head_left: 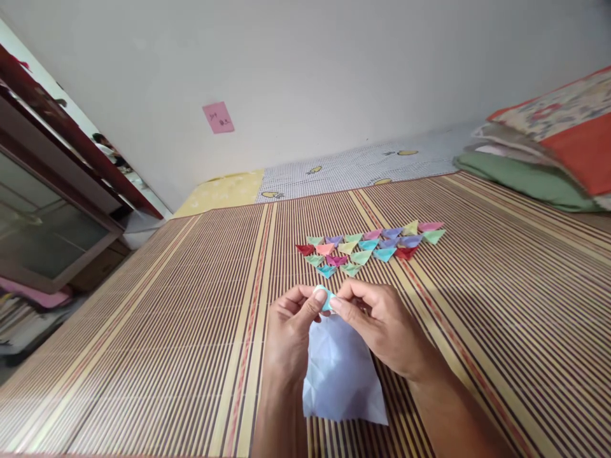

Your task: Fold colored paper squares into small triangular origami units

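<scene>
A small piece of folded light-blue paper [326,298] is pinched between my two hands, above the striped mat. My left hand [296,318] grips its left side between thumb and fingers. On its right side, the thumb and forefinger of my right hand [377,318] press together. Under and between my wrists lies a creased white sheet [341,375], partly covered by my hands. Just beyond my fingers, several folded paper pieces [361,256] in many colours stand in rows, the nearest a blue one [327,271].
A striped bamboo mat [191,331] spreads over the bed. At the back right is a stack of bedding [534,172]. A checked cloth [334,175] runs along the wall, where a pink note [218,117] hangs. A glass-fronted cabinet [42,216] stands left; a person [107,149] shows beyond the doorway.
</scene>
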{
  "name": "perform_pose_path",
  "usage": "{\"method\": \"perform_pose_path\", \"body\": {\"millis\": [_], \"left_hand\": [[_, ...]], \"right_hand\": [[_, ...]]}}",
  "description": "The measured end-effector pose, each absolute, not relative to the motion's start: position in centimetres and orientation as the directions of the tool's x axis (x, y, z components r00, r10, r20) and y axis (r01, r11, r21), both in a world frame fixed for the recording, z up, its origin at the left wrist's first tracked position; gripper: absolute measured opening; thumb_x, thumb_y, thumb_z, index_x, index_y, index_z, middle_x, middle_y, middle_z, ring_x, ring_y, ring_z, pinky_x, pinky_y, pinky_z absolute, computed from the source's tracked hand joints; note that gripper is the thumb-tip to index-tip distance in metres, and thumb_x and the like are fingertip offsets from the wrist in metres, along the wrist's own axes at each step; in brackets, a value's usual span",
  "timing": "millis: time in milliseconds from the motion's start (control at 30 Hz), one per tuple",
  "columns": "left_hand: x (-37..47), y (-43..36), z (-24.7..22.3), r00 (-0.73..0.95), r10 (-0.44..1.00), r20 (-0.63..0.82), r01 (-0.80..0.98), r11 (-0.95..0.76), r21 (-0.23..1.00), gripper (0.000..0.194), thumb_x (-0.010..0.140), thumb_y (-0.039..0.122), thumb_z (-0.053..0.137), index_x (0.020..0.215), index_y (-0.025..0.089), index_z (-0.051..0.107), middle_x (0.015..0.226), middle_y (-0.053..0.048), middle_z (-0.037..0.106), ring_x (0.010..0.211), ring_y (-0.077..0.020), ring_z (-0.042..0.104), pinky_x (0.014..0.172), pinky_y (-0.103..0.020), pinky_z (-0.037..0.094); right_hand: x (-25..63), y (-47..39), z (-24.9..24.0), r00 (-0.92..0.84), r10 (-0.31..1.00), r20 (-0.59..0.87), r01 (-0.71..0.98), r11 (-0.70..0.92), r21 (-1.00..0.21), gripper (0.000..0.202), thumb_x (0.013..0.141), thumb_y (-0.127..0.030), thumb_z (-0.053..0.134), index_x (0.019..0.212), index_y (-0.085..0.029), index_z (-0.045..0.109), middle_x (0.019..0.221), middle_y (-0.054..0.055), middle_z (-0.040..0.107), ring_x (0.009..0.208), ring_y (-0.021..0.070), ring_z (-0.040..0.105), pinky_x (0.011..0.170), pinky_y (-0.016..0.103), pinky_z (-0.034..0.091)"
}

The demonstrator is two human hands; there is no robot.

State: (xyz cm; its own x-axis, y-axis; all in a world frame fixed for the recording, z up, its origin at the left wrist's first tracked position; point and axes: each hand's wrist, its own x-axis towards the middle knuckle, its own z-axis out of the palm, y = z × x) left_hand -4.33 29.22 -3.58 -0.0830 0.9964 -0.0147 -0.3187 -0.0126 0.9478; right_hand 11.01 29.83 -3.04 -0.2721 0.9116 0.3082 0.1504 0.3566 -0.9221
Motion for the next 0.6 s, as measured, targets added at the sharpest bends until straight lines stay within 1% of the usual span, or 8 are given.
{"method": "perform_pose_path", "body": {"millis": [67,133,200,300,367,433,500,600], "left_hand": [[-4.35,29.15,-3.59,-0.112,0.993,-0.021,-0.325,-0.017,0.946,0.022,0.073,0.034,0.087,0.068,0.016,0.075,0.063,-0.001,0.065,0.062,-0.0123,0.055,0.062,-0.025,0.041],[-4.26,29.11,-3.56,-0.123,0.992,-0.036,-0.361,-0.011,0.933,0.022,0.073,0.032,0.087,0.065,0.016,0.074,0.06,0.0,0.064,0.06,-0.0113,0.054,0.061,-0.024,0.041],[-4.07,29.14,-3.54,-0.106,0.992,-0.067,-0.433,0.015,0.901,0.024,0.071,0.032,0.088,0.062,0.016,0.073,0.057,0.0,0.062,0.057,-0.0098,0.052,0.058,-0.021,0.041],[-3.79,29.38,-3.57,-0.086,0.986,-0.141,-0.576,0.066,0.814,0.026,0.063,0.031,0.093,0.06,0.015,0.072,0.057,0.001,0.062,0.054,-0.008,0.052,0.054,-0.019,0.042],[-3.72,29.6,-3.58,-0.095,0.974,-0.206,-0.659,0.094,0.747,0.027,0.057,0.029,0.096,0.061,0.015,0.074,0.059,0.0,0.065,0.054,-0.0075,0.055,0.053,-0.017,0.046],[-3.72,29.77,-3.56,-0.087,0.961,-0.264,-0.714,0.125,0.689,0.028,0.053,0.025,0.098,0.062,0.013,0.075,0.061,-0.001,0.067,0.053,-0.0073,0.057,0.053,-0.017,0.049],[-3.72,29.85,-3.54,-0.051,0.953,-0.298,-0.747,0.161,0.644,0.025,0.054,0.02,0.097,0.064,0.011,0.075,0.062,-0.002,0.068,0.053,-0.0073,0.058,0.052,-0.017,0.051],[-3.65,29.84,-3.68,0.005,0.949,-0.315,-0.781,0.2,0.592,0.018,0.063,0.015,0.091,0.07,0.008,0.076,0.067,-0.004,0.069,0.054,-0.0075,0.059,0.053,-0.017,0.053]], "right_hand": [[10.93,29.79,-3.01,-0.275,0.912,0.304,0.174,0.358,-0.917,0.031,0.099,-0.034,0.059,0.072,-0.019,0.063,0.059,-0.004,0.048,0.054,0.0118,0.041,0.05,0.026,0.03],[10.77,29.8,-3.05,-0.267,0.915,0.304,0.188,0.359,-0.914,0.035,0.099,-0.035,0.058,0.069,-0.019,0.059,0.058,-0.005,0.045,0.053,0.0117,0.039,0.049,0.026,0.029],[10.63,29.85,-3.15,-0.241,0.923,0.299,0.191,0.348,-0.918,0.039,0.102,-0.037,0.054,0.067,-0.02,0.056,0.058,-0.004,0.048,0.054,0.0123,0.043,0.051,0.027,0.032],[10.65,29.99,-3.29,-0.157,0.944,0.289,0.138,0.311,-0.94,0.043,0.104,-0.042,0.05,0.067,-0.021,0.054,0.061,-0.002,0.056,0.058,0.0142,0.054,0.054,0.027,0.04],[10.78,30.06,-3.31,-0.137,0.944,0.3,0.067,0.311,-0.948,0.035,0.102,-0.043,0.057,0.075,-0.021,0.06,0.066,-0.001,0.062,0.063,0.0156,0.061,0.06,0.027,0.047],[10.86,30.06,-3.28,-0.149,0.936,0.319,0.026,0.326,-0.945,0.017,0.096,-0.039,0.069,0.092,-0.022,0.068,0.076,0.0,0.069,0.072,0.0172,0.067,0.067,0.028,0.052],[10.78,29.98,-3.22,-0.156,0.929,0.336,0.037,0.345,-0.938,0.017,0.091,-0.031,0.074,0.107,-0.023,0.071,0.085,0.0,0.073,0.078,0.0181,0.07,0.072,0.029,0.055],[10.54,29.88,-3.17,-0.159,0.916,0.368,0.077,0.384,-0.92,0.015,0.094,-0.024,0.071,0.108,-0.024,0.074,0.089,0.0,0.073,0.078,0.017,0.071,0.071,0.029,0.055]]}}
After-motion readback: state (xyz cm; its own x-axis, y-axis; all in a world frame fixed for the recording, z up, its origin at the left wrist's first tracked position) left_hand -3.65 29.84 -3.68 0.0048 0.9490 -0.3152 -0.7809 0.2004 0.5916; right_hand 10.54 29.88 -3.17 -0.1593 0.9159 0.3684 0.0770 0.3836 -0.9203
